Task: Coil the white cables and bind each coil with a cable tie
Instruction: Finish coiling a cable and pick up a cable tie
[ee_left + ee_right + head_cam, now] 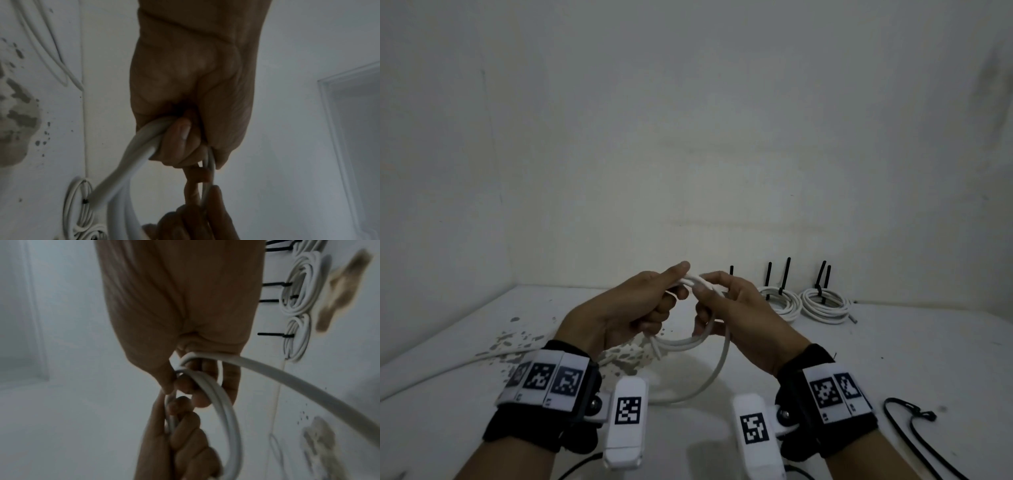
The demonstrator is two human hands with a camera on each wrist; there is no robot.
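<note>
Both hands hold one white cable [681,342] above the table, its loops hanging between them as a small coil. My left hand [654,298] grips the coil's top, fingers curled round the strands [144,146]. My right hand [714,296] pinches the same loops from the right, fingers curled round the cable [216,394]. A loose length [717,370] trails from the coil down to the table toward me. The cable's cut end [90,198] sticks out below the left hand.
Finished white coils [822,305] bound with black cable ties [786,274] lie at the back right by the wall. Loose black ties [907,421] lie at the front right. Another white cable [493,353] lies at the left on chipped paint.
</note>
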